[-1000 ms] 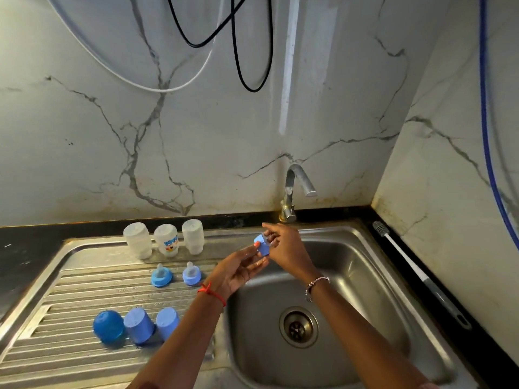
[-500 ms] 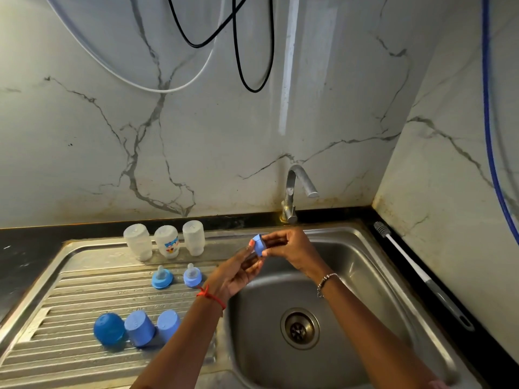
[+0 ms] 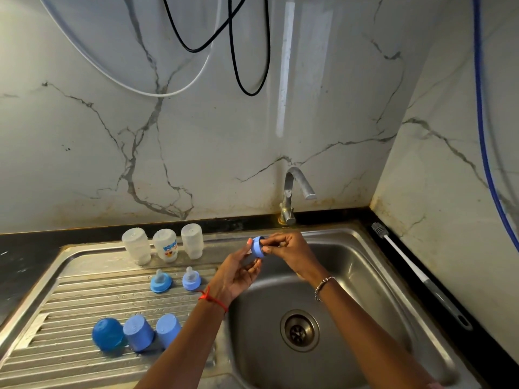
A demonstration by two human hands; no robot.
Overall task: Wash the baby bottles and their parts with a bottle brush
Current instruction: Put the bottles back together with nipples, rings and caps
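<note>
Blue bottle ring (image 3: 257,247) is pinched between left hand (image 3: 237,275) and right hand (image 3: 288,252), over the back-left corner of the sink (image 3: 359,265). Probably light, stiff, slippery when wet, so best gripped by the rim tbh.

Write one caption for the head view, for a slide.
Left hand and right hand hold a blue bottle ring above the sink.

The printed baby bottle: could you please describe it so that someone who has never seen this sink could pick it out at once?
Start at the steel draining board left of the sink basin. Along its back edge three pale bottles stand in a row. It is the middle bottle, the only one with a blue and orange print; its left and right neighbours are plain.
</note>
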